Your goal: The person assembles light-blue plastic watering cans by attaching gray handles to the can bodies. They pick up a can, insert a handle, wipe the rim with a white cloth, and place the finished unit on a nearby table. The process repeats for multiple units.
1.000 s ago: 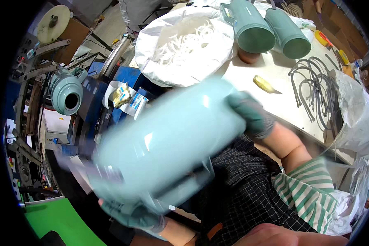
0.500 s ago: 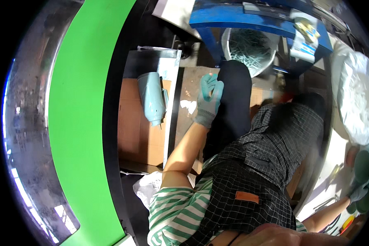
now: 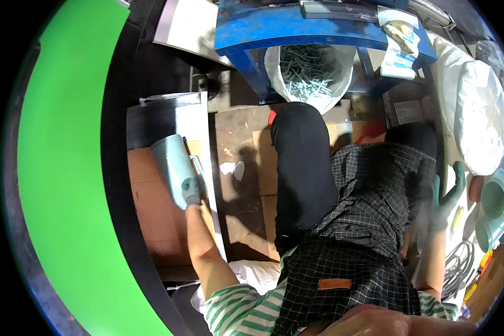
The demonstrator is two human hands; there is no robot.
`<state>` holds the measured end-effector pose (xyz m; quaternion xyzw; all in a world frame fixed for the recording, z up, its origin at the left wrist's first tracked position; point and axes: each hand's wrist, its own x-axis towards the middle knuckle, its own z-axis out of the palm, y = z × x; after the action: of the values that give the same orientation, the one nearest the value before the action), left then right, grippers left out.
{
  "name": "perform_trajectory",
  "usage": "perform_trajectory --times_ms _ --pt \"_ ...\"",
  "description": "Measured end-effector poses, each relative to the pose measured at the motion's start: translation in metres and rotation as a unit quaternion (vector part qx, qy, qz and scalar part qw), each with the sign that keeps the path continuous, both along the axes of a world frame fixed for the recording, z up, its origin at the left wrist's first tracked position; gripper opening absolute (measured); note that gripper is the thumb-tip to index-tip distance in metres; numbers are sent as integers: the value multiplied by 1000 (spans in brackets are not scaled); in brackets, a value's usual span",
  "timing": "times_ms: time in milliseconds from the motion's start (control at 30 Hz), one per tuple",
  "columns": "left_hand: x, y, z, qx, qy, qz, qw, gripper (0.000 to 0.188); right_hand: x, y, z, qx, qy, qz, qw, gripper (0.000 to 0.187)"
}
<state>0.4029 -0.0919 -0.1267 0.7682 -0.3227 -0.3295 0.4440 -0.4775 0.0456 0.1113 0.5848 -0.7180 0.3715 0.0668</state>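
My left hand (image 3: 191, 191), in a grey and teal glove, is closed on the lower end of a pale blue-green plastic cylinder (image 3: 173, 162) with a bar-like handle along one side. This piece lies slanted in a cardboard-lined box (image 3: 157, 207) at the left; the fingertips are partly hidden. Over on the right, my right hand (image 3: 447, 199), gloved too, is raised with thumb and fingers spread and holds nothing. Similar pale blue-green hollow cylinders (image 3: 494, 199) stand just beyond it on a white work surface.
Left of the box runs a long green surface (image 3: 61, 168) with a black edge. Ahead, a blue bench (image 3: 297, 33) stands over a white bucket (image 3: 271, 67) of thin pale green pieces. A white plastic bag (image 3: 481, 123) and coiled cable (image 3: 459, 266) are at the right.
My left hand has moved from beside my knee down onto the cylinder in the box. My right hand has come away from the cylinders at the right and opened. The view has shifted.
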Motion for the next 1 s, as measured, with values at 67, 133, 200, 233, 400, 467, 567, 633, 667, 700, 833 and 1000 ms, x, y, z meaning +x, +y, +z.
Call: perform_trajectory --times_ms 67,133,200,233,400,467,567,633,667,700,833,1000 --pt "-88 -15 -5 123 -389 19 913 66 17 5 24 32 87 12 996 69" --pt "-118 -33 33 212 -473 22 855 81 21 14 30 28 43 -25 998 68" --pt "-117 -26 34 270 -518 -2 812 95 33 7 28 31 -56 -32 997 68" --pt "-9 24 28 269 -593 12 759 100 39 -17 15 29 -150 2 988 67" --pt "-10 26 30 320 -481 82 812 75 73 -43 37 65 -105 57 991 62" --pt "-93 -8 87 145 -465 27 873 64 78 -38 47 43 -62 41 996 61" --pt "-169 10 161 -136 -523 -51 840 40 100 -45 37 25 -181 97 978 60" --pt "-228 20 202 -303 -351 -145 874 35 118 -50 34 50 -282 170 943 60" --pt "-270 24 232 -328 -292 -171 882 35 130 -55 37 101 -426 200 877 62" --pt "-306 24 258 -355 -265 -197 875 31 143 -60 25 80 -475 232 845 73" --pt "-422 41 347 -216 -62 -288 931 30 187 -68 7 100 -641 302 698 116" --pt "-488 -9 357 -89 265 -457 844 46 177 -24 25 135 -925 275 227 98"
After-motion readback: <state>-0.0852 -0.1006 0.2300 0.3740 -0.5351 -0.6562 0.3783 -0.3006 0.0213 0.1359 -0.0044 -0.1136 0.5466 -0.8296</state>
